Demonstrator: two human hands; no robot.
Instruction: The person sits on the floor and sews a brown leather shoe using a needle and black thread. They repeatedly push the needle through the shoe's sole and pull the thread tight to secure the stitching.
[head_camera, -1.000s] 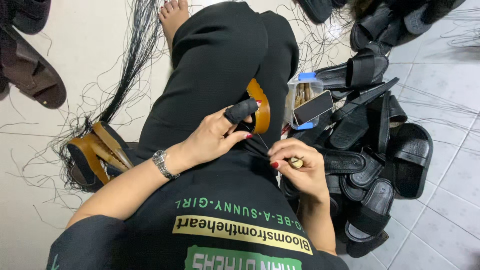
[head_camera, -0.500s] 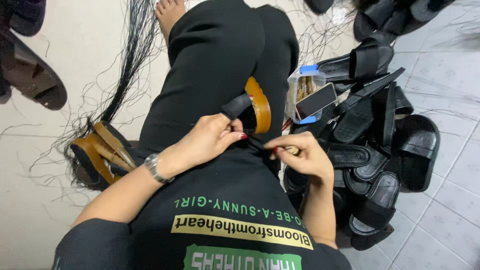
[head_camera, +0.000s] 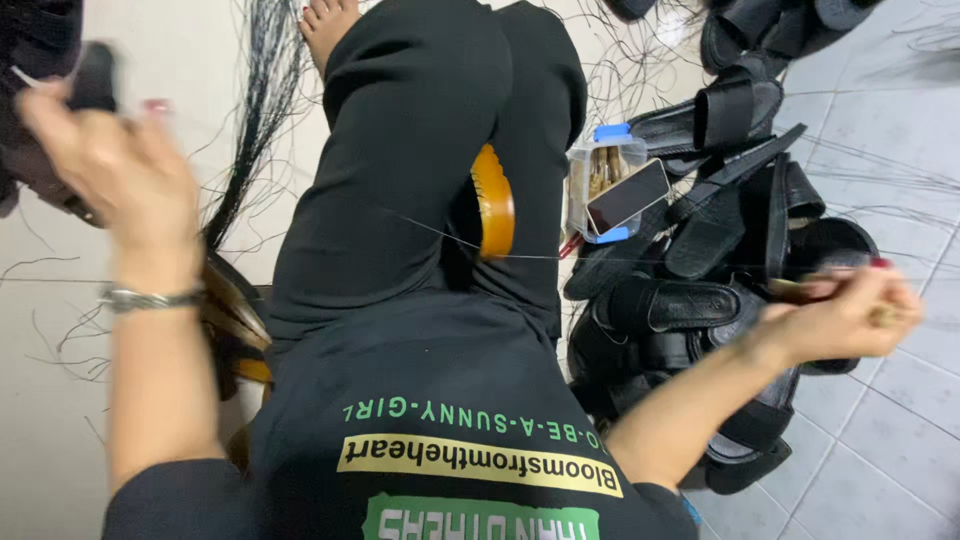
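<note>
Tiled floor, thread taut crosswise over the orange sandal sole on the lap: left hand closed on a dark piece upper-left of it, right hand pinching the thread end at right.

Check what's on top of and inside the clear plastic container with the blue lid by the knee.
A dark phone lies tilted across the clear container. Inside are slim brownish pieces, too small to identify. The phone covers the rest of the contents.
</note>
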